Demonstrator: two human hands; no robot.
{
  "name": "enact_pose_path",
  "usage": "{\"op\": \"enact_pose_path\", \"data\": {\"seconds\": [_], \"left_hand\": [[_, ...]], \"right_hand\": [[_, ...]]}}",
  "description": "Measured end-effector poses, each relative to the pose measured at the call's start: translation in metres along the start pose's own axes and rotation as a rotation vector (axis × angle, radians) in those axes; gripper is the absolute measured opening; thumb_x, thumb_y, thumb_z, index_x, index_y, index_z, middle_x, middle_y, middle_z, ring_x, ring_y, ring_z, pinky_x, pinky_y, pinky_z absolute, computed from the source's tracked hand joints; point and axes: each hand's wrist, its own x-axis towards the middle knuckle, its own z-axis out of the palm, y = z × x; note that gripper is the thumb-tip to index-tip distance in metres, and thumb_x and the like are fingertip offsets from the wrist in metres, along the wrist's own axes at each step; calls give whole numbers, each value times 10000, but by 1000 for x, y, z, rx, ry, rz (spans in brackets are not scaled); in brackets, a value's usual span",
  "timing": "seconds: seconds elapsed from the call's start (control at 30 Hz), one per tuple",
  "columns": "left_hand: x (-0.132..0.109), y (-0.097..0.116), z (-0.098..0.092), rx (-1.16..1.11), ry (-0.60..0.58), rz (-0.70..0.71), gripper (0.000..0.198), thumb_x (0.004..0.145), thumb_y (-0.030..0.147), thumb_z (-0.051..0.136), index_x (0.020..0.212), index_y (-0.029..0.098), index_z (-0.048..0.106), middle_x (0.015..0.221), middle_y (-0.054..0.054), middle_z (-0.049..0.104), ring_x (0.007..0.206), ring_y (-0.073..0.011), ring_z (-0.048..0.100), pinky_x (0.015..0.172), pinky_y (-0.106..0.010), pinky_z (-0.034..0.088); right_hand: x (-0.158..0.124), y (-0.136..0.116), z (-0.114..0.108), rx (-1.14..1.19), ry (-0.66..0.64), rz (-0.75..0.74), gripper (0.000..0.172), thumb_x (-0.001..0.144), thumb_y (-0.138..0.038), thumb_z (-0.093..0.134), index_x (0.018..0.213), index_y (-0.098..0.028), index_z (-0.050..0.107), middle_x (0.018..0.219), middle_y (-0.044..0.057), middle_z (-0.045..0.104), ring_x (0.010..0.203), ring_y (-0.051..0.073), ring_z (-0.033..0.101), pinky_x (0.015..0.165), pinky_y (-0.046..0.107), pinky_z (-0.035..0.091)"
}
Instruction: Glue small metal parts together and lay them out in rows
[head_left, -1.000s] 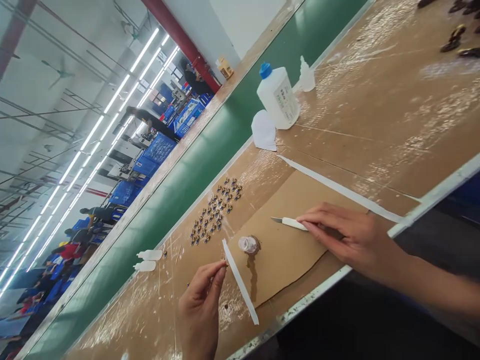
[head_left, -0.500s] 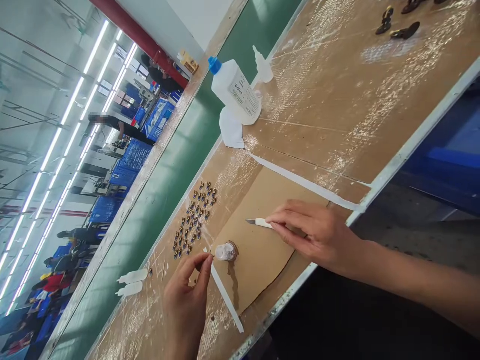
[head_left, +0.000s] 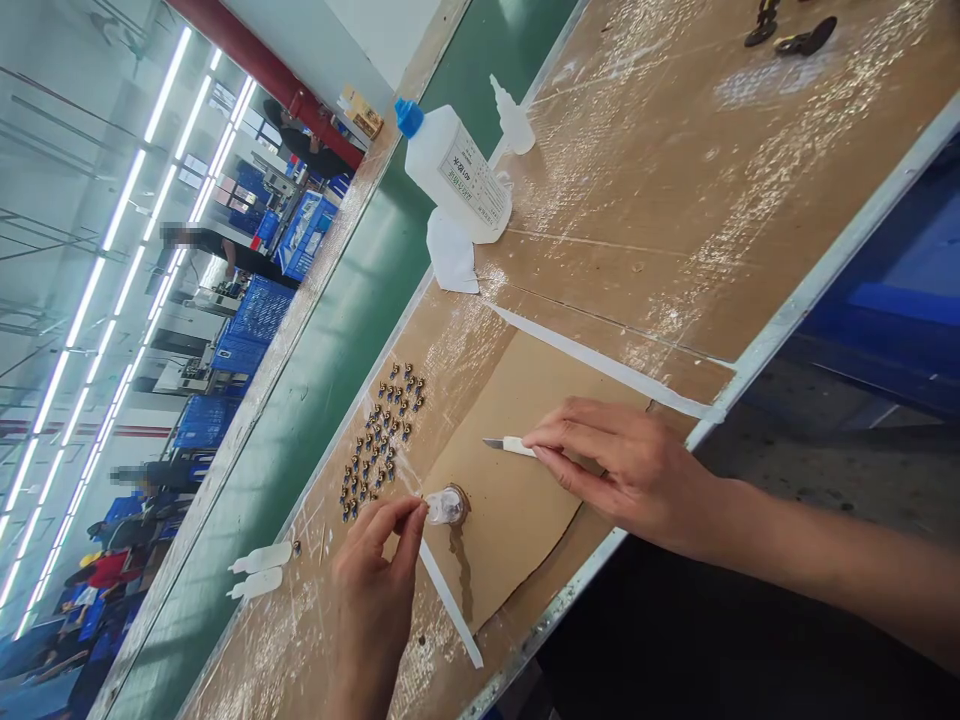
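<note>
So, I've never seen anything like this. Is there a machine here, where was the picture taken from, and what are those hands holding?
There's no machine at work here, just a person's two bare hands. The camera is worn on that person's head, looking forward and down; the scene appears tilted.

The right hand holds a knife with a white handle, its blade above a cardboard sheet. The left hand pinches thumb and forefinger together beside a small clear container; anything between them is too small to make out.

Also on the bench are many small dark-and-gold pieces and a large bottle with a blue cap.
</note>
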Motion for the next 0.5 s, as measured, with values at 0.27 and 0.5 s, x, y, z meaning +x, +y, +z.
{"op": "enact_pose_path", "data": {"seconds": [0.27,0.5], "left_hand": [[4,-3,1,22,-41,22,222,807,433,590,760,246,698,804,-5,689,736,-149,637,693,-237,458],[-7,5,-14,1,32,-83,244,756,494,621,753,266,705,829,4,698,779,-163,645,705,-246,464]], "right_hand": [[2,0,0,1,8,2,148,887,-95,497,953,-118,627,815,67,620,766,141,574,708,273,464],[3,0,-1,-8,19,-7,157,893,-105,491,977,-137,620,807,62,625,759,141,573,689,272,467]]}}
